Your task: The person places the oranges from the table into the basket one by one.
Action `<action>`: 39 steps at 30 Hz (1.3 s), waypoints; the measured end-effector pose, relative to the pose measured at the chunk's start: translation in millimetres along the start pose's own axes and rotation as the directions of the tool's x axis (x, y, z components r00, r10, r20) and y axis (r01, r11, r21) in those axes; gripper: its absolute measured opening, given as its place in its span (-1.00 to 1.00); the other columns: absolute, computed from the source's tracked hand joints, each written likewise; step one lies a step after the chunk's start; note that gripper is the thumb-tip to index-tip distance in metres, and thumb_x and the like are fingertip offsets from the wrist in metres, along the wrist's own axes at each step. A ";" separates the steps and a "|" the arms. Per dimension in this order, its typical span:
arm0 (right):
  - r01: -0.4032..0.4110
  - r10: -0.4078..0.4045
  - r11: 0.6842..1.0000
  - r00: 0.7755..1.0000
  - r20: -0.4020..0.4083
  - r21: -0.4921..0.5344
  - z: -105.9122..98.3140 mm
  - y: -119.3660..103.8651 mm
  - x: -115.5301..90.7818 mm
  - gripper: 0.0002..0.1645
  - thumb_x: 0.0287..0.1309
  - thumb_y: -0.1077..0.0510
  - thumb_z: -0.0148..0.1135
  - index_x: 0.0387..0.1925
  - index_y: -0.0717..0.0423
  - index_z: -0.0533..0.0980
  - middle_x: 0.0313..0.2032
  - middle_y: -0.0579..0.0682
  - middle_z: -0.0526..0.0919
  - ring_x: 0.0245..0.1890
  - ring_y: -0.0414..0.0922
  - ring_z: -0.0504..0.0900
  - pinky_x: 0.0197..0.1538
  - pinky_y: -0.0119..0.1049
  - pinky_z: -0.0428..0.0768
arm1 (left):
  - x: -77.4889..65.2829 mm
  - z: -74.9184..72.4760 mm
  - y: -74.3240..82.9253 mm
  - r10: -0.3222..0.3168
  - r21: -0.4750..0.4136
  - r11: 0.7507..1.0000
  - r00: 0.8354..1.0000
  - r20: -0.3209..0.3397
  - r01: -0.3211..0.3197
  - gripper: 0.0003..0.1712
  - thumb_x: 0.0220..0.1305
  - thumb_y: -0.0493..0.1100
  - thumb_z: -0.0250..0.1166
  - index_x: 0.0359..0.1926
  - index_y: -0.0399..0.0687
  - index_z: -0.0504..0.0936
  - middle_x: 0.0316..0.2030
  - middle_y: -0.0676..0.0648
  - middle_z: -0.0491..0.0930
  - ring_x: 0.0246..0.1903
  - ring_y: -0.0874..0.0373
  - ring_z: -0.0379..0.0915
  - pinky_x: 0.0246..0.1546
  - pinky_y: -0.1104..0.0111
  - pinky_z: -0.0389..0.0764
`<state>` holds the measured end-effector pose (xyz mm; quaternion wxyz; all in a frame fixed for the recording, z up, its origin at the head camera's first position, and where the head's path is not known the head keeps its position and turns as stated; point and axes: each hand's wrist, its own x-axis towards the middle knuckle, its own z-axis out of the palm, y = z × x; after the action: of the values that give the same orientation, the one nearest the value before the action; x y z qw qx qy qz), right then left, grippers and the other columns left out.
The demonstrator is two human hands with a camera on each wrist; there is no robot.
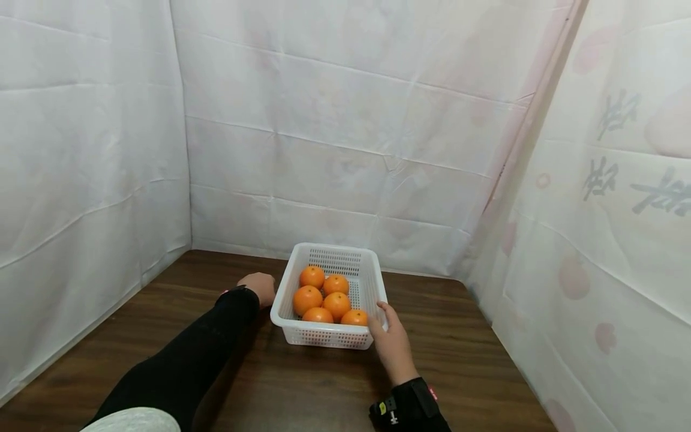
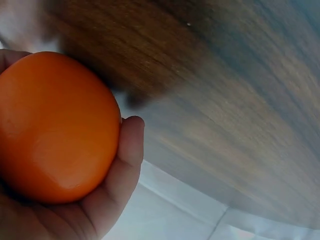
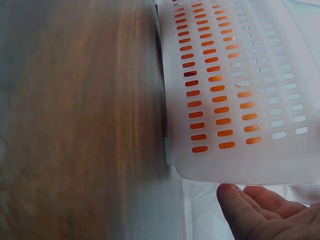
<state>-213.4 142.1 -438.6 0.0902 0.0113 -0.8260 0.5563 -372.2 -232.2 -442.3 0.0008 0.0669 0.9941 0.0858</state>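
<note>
A white plastic basket with slotted walls sits on the table, holding several oranges. Just left of it is my left hand. In the left wrist view the left hand has its fingers curled round a single orange, which is hidden in the head view. At the basket's near right corner, my right hand holds the rim, thumb toward the near side. In the right wrist view the right hand's fingers meet the edge of the basket; orange fruit shows through the slots.
The brown wood-grain table reaches back to a hanging white cloth. More pale cloth stands along the left side and the right side.
</note>
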 end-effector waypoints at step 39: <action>0.007 -0.007 1.000 1.000 -0.016 -0.010 8.4 -1.6 3.3 -0.30 0.47 -0.15 0.15 0.53 -0.07 0.37 0.52 0.34 0.38 0.47 0.33 0.41 0.41 0.39 0.42 | -6.3 -140.7 20.2 0.028 0.033 0.999 0.999 -0.016 -0.027 -0.72 0.13 0.00 0.39 -0.26 -0.11 0.70 -0.32 -0.10 0.68 -0.34 -0.03 0.53 -0.27 0.16 0.58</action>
<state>-217.5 134.0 -439.6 0.0989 0.0093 -0.8280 0.5519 -365.1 -237.3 -300.3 -0.0099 0.0798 0.9943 0.0701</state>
